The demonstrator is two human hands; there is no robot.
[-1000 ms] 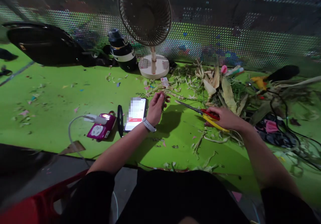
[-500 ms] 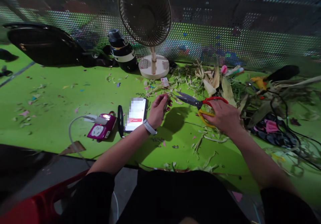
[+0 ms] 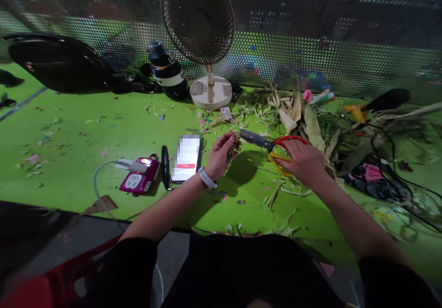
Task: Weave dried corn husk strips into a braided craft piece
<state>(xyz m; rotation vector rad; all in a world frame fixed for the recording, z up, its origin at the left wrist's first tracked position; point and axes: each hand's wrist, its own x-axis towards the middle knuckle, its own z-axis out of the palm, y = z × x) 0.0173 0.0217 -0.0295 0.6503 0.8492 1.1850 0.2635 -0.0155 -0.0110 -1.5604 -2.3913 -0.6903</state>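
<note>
My right hand (image 3: pixel 302 160) is closed round the handles of a pair of scissors (image 3: pixel 256 139), one handle red and the other yellow. The dark blades point left, their tips by the fingers of my left hand (image 3: pixel 221 155). Those fingers are pinched together on a small pale plant piece (image 3: pixel 236 137), mostly hidden by the hand; its exact kind I cannot make out. A light wristband (image 3: pixel 207 178) circles my left wrist. Just left of that hand lies a lit phone (image 3: pixel 187 158). Pale husk shreds (image 3: pixel 269 112) are scattered beyond the blades.
A white fan (image 3: pixel 211 94) and a black bottle (image 3: pixel 169 75) stand at the back beside a black bag (image 3: pixel 55 64). A purple power bank (image 3: pixel 140 177) with a cable lies left. Dried husks (image 3: pixel 314 126) and black cords (image 3: pixel 393 160) crowd the right side of the green table (image 3: pixel 79 147).
The scissors and my right hand have shifted slightly left, bringing the blade tips closer to my left fingers. My left hand has lowered a little and still pinches the plant piece.
</note>
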